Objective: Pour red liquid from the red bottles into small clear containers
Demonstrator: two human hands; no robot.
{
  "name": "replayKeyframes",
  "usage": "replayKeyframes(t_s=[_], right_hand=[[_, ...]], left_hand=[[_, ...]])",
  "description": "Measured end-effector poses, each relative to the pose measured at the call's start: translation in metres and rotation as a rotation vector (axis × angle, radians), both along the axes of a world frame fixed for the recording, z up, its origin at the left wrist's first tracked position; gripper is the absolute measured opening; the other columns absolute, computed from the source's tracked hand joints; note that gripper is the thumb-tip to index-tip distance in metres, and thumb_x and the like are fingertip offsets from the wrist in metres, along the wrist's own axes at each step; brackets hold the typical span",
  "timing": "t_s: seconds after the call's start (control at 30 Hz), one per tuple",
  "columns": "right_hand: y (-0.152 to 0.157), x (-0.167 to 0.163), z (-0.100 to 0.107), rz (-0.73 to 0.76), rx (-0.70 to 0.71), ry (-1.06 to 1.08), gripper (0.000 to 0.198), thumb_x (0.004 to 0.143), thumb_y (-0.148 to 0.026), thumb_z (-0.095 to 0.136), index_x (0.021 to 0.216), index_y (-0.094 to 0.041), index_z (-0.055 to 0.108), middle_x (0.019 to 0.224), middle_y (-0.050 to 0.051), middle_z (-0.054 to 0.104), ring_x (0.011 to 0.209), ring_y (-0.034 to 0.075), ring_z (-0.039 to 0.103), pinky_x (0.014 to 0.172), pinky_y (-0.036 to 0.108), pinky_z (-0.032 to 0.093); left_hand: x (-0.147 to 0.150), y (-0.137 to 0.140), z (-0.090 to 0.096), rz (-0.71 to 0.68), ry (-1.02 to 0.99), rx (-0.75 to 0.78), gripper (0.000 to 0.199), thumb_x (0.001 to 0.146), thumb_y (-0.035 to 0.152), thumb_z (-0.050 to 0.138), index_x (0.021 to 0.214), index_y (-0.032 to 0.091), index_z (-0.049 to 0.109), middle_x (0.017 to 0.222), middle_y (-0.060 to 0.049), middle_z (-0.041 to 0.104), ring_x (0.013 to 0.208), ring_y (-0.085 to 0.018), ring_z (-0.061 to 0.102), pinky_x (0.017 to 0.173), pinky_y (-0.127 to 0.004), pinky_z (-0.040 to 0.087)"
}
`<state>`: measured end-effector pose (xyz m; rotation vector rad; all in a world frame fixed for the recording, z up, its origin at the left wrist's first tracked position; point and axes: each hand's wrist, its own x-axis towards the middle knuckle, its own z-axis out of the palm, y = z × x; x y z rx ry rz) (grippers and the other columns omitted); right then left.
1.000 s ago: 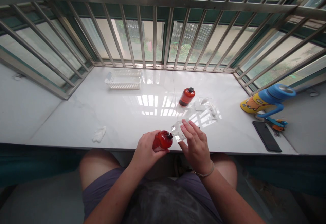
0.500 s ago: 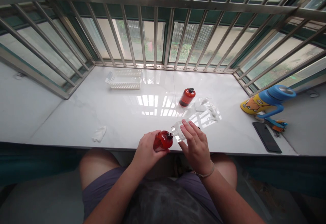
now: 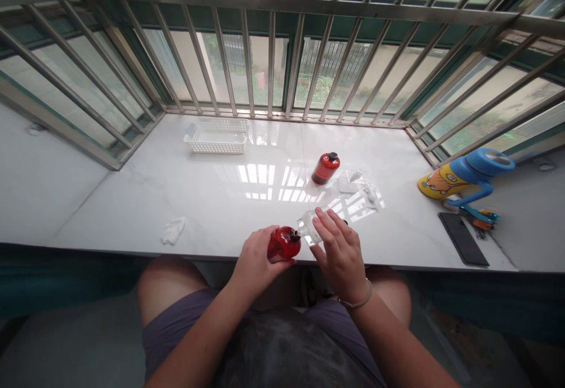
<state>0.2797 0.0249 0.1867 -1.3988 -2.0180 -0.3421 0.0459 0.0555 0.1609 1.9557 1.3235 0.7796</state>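
My left hand grips the red bottle at the surface's near edge, its black neck toward my right hand, which holds the clear bottle, long axis pointing leftward, mouth right at that neck; whether they touch, I can't tell.

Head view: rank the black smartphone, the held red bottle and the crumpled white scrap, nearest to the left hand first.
1. Held red bottle, in the left hand.
2. Crumpled white scrap, to its left.
3. Black smartphone, far right.
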Motion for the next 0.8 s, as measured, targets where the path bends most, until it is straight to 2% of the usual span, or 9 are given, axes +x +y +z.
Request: replayKeyframes(t_s=[0.47, 0.8], right_hand=[[0.0009, 0.0000, 0.0015, 0.009, 0.004, 0.006, 0.066, 0.099, -0.007, 0.064, 0.160, -0.023, 0.045, 0.157, 0.011, 0.060, 0.152, 0.032, 0.050, 0.115, 0.049, 0.046], [-0.0008, 0.0016, 0.0011, 0.012, -0.015, 0.005, 0.073, 0.098, -0.006, 0.064, 0.164, -0.026, 0.040, 0.160, 0.010, 0.057, 0.153, 0.033, 0.048, 0.114, 0.051, 0.045]], left_hand=[[0.0012, 0.0009, 0.0010, -0.002, -0.008, -0.027, 0.079, 0.071, 0.030, 0.101, 0.138, 0.029, 0.059, 0.131, -0.008, 0.070, 0.119, -0.034, 0.067, 0.106, -0.054, 0.055], [0.0006, 0.0022, -0.0025, -0.010, -0.012, -0.036, 0.080, 0.071, 0.031, 0.101, 0.139, 0.029, 0.058, 0.132, -0.007, 0.070, 0.119, -0.033, 0.066, 0.107, -0.052, 0.053]])
